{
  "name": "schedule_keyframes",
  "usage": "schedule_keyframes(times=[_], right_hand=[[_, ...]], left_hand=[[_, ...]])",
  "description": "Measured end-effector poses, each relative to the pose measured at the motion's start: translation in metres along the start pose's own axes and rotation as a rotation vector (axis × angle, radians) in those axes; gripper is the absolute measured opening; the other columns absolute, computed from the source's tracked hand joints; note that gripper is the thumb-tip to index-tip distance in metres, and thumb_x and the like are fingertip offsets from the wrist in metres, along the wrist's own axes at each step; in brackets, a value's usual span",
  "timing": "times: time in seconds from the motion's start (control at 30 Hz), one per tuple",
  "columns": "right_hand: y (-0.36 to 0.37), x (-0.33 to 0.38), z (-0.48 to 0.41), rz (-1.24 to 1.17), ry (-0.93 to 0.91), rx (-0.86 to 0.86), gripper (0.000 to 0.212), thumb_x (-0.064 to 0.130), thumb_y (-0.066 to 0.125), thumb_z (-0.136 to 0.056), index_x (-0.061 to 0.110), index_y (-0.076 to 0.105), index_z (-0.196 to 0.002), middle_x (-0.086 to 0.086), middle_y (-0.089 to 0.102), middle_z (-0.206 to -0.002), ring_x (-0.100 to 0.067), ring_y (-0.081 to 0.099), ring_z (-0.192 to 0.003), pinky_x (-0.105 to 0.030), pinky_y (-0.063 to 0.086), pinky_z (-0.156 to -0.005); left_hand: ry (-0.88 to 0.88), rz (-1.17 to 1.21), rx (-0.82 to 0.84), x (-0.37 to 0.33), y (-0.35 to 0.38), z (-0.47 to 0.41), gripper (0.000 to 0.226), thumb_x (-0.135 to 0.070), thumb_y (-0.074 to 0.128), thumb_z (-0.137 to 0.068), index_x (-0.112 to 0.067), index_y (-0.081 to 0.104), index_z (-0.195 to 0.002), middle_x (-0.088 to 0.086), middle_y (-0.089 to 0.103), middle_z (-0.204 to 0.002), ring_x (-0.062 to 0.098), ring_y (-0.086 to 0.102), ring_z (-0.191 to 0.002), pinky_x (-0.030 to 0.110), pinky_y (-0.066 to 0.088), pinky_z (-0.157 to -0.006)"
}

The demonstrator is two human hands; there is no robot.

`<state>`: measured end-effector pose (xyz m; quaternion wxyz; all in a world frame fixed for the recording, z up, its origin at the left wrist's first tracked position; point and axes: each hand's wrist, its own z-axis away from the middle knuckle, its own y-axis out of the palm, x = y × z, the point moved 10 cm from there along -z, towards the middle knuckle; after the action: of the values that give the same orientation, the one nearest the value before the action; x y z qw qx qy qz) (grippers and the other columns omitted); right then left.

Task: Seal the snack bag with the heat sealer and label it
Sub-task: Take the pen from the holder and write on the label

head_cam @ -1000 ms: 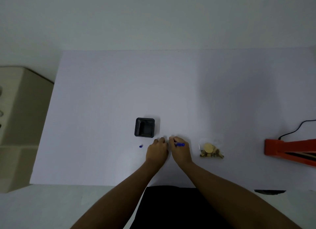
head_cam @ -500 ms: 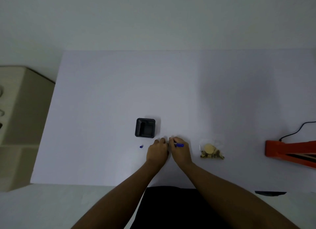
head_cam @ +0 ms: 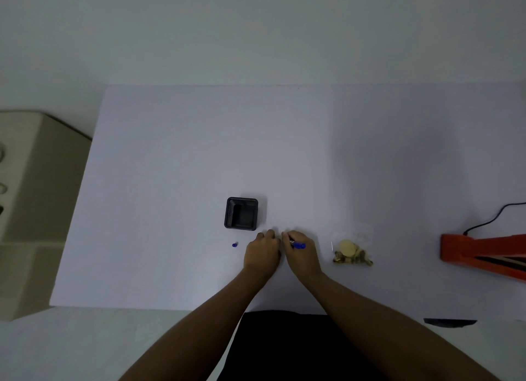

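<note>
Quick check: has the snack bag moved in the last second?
No. The snack bag lies at the same offset to the right of the black holder, and well left of the orange heat sealer.

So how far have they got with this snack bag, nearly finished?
Probably mid-labelling. The snack bag lies apart from the orange heat sealer, so sealing may be done, though no seam shows. In hand: the right hand holds an uncapped blue pen, its cap lying aside, the left hand beside it; any label is hidden. Left: getting a label onto the bag.
</note>
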<state>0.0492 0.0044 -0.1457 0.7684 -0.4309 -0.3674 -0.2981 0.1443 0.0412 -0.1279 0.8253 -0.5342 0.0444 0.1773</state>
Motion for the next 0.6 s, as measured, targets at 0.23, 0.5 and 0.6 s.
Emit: schedule_keyframes(times=[0.23,0.5,0.6], right_hand=[[-0.0011,0.0022,-0.0003,0.017,-0.025,0.005,0.029,0.017,0.053,-0.099,0.007,0.060,-0.072,-0.007,0.059,-0.070,-0.018,0.057,-0.066,-0.025,0.046,-0.064],[-0.0053,0.0026,-0.0037,0.049,-0.050,-0.001,0.030,0.014,0.053,-0.099,0.013,0.057,-0.070,0.000,0.054,-0.067,-0.006,0.051,-0.061,-0.010,0.039,-0.061],[-0.0096,0.0006,-0.0044,0.073,-0.061,-0.006,0.031,0.014,0.053,-0.099,0.012,0.055,-0.068,0.000,0.053,-0.066,-0.006,0.048,-0.060,-0.015,0.040,-0.061]], left_hand=[[0.004,0.006,-0.003,-0.0005,-0.0009,-0.0006,0.024,-0.015,0.048,-0.097,-0.008,0.064,-0.115,0.009,0.060,-0.120,0.025,0.059,-0.106,0.035,0.056,-0.082],[-0.008,0.016,0.002,0.0014,0.0001,-0.0020,0.024,-0.014,0.047,-0.098,-0.007,0.064,-0.114,0.010,0.060,-0.119,0.026,0.059,-0.105,0.035,0.057,-0.082],[-0.023,0.026,0.009,0.0032,0.0021,-0.0027,0.024,-0.013,0.047,-0.098,-0.007,0.063,-0.114,0.009,0.061,-0.117,0.026,0.061,-0.103,0.035,0.057,-0.081]])
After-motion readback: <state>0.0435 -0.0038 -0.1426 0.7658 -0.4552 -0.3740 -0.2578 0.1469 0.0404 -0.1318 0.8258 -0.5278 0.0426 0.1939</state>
